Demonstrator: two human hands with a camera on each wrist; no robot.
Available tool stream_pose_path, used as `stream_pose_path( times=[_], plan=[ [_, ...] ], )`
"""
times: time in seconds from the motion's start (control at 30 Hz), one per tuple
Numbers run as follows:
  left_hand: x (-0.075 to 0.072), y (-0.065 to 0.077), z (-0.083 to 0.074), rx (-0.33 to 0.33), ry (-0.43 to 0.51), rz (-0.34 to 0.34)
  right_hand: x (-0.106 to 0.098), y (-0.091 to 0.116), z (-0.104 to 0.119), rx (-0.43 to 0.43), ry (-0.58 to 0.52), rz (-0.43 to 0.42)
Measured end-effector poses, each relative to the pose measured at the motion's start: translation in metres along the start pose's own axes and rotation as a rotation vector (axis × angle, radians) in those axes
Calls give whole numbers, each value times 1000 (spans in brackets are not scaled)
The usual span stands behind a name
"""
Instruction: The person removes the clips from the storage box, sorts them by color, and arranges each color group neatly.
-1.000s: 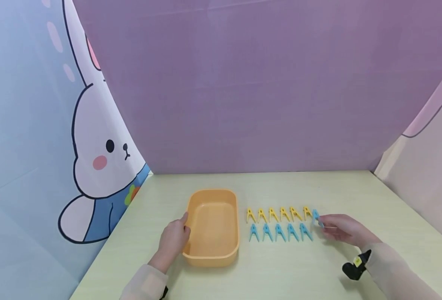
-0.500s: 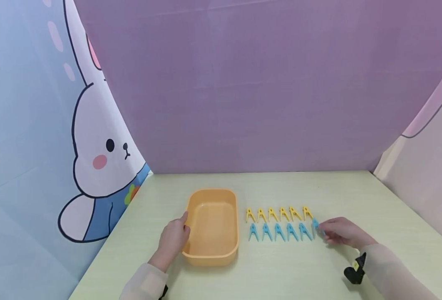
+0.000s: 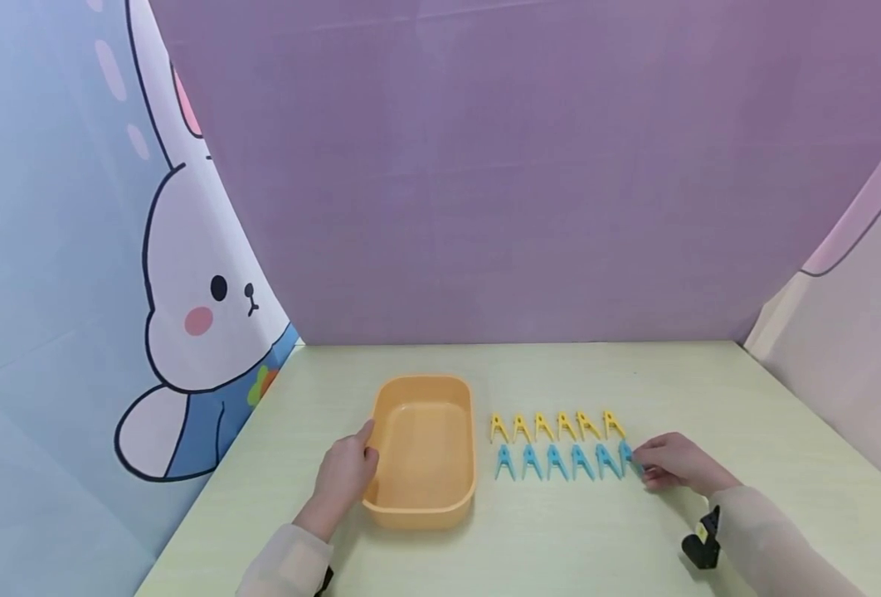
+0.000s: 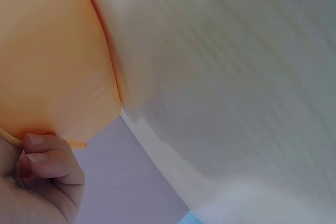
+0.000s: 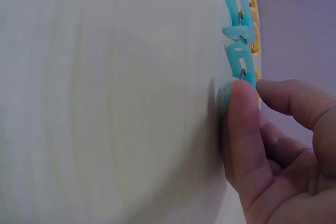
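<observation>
My left hand (image 3: 347,473) grips the left rim of an orange plastic basin (image 3: 420,519) that sits on the table; in the left wrist view its curled fingers (image 4: 50,163) lie against the basin's outer wall (image 4: 63,77). At the right end of a row of blue clothespins (image 3: 555,463), my right hand (image 3: 677,463) pinches the last blue clothespin (image 3: 625,452) between thumb and fingers. The right wrist view shows that blue clothespin (image 5: 240,56) down at the table, its lower part hidden by the fingertips. Behind runs a row of yellow clothespins (image 3: 544,428).
The pale table (image 3: 552,547) ends at a purple backdrop (image 3: 485,207). A rabbit-printed blue cloth (image 3: 45,290) hangs on the left, and a pale printed one (image 3: 859,356) on the right. The basin's inside (image 3: 424,456) shows bare.
My right hand has come slightly nearer and lowered the blue clothespin from beside the yellow row into the right end of the blue row. The left hand keeps its grip on the basin.
</observation>
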State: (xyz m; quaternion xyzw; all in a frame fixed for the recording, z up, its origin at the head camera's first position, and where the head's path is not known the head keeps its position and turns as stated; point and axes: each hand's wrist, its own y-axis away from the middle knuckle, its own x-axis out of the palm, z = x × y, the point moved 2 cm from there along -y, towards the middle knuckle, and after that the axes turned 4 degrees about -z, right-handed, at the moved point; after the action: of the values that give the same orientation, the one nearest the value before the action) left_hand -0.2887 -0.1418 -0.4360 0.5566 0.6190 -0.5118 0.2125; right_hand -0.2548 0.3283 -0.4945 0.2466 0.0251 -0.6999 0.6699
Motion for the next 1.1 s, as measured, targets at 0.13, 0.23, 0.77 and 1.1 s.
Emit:
stream_pose_path(
  times=[0.13, 0.23, 0.77, 1.1],
  plan=[
    [0, -1, 0, -16, 7, 3, -1, 1, 0, -4, 0, 0],
    [-1, -2, 1, -33, 13, 22, -3, 2, 1, -2, 30, -14],
    [-21, -26, 21, -121, -54, 119, -7, 0, 32, -117, 142, -77],
    [-27, -45, 15, -64, -145, 118, 2, -9, 60, -158, 203, -93]
  ],
)
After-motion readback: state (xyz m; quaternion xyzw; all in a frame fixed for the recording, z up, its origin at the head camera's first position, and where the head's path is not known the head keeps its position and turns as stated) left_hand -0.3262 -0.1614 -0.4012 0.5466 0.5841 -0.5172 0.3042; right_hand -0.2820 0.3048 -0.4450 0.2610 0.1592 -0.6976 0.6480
